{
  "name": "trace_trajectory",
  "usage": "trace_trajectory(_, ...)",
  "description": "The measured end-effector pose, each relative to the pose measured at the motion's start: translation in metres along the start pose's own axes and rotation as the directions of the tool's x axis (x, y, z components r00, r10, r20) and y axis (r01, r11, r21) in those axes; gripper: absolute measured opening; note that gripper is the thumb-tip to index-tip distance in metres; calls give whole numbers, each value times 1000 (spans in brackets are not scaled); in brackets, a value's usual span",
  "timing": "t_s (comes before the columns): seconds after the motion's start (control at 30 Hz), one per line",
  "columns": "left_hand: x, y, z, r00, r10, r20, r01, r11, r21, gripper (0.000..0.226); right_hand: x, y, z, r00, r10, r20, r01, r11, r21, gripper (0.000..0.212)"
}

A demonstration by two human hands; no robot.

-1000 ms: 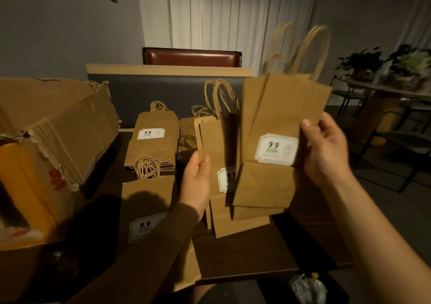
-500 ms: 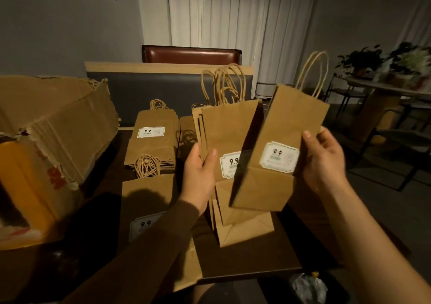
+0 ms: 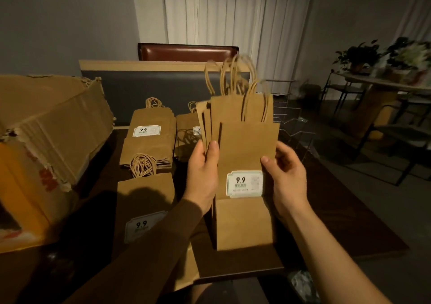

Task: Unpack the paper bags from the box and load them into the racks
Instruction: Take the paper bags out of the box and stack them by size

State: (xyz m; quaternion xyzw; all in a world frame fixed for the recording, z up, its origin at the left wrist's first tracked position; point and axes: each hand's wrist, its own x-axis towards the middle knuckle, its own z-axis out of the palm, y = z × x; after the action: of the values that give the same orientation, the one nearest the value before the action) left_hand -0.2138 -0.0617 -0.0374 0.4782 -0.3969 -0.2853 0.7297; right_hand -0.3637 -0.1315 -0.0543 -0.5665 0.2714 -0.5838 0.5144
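Note:
I hold a fanned bunch of flat brown paper bags (image 3: 245, 154) upright over the dark table, their twine handles pointing up. My left hand (image 3: 203, 175) grips the bunch's left edge. My right hand (image 3: 288, 177) grips the right edge of the front bag, which carries a white "9.9" label. More flat bags lie in a stack (image 3: 151, 140) at the back of the table, and one bag (image 3: 144, 201) lies near my left arm. The torn cardboard box (image 3: 42, 145) stands at the left. A wire rack (image 3: 289, 121) stands just behind the held bags.
The dark table (image 3: 331, 222) ends close in front of me and at the right. A grey panel and a red-brown chair back (image 3: 186, 51) stand behind it. A round table with plants (image 3: 382, 79) and chairs stands at the far right.
My right hand has brought its separate bag left and down onto the front of the bunch in my left hand. The bags now sit together instead of apart.

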Motion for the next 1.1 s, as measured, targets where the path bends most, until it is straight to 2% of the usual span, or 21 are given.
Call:
trace_trajectory(0.03,3,8,2,1000,30,-1,-30,1000,9,62,5,-6,3,999,-53,-13,53,998,23,38)
trace_trajectory(0.1,10,20,7,996,83,38,-85,995,53,32,19,-19,5,989,-146,-35,148,988,48,35)
trace_trajectory(0.17,12,20,5,991,75,108,-87,989,116,24,27,-20,0,982,-188,-20,188,982,12,30)
trace_trajectory(0.23,8,7,-1,988,-19,155,-6,988,155,21,26,-5,-6,988,-155,18,156,985,-69,28)
trace_trajectory(0.37,-1,-27,-9,952,-249,179,221,962,159,66,12,32,-12,998,5,57,4,988,-155,34)
trace_trajectory(0.43,-3,-41,-10,945,-276,177,263,960,96,83,10,39,-7,998,45,50,-35,982,-187,26)
trace_trajectory(0.5,-6,-50,-7,941,-269,204,239,958,160,101,9,40,1,998,56,34,-49,981,-188,16)
trace_trajectory(0.53,-5,-53,-5,947,-248,202,201,953,227,99,9,39,5,999,50,20,-45,981,-189,14)
trace_trajectory(0.57,-2,-54,-2,960,-217,177,168,952,256,87,10,37,8,999,39,13,-36,981,-191,15)
trace_trajectory(0.63,8,-54,-4,972,-190,141,152,958,244,66,14,37,9,999,39,34,-32,981,-190,20)
trace_trajectory(0.7,12,-53,-11,960,-230,157,187,950,250,70,12,40,4,988,95,118,-67,973,-219,23)
trace_trajectory(0.8,11,-56,-22,930,-315,191,267,933,241,101,1,50,-9,946,203,254,-135,956,-261,36)
trace_trajectory(0.87,12,-56,-24,941,-293,170,258,945,199,113,-2,49,-10,929,212,303,-125,951,-284,41)
trace_trajectory(1.0,21,-54,-24,957,-256,135,242,964,113,111,5,35,-10,926,233,297,-170,960,-224,42)
trace_trajectory(1.1,25,-44,-21,974,-198,111,197,980,25,101,12,24,-9,967,135,218,-116,988,-100,59)
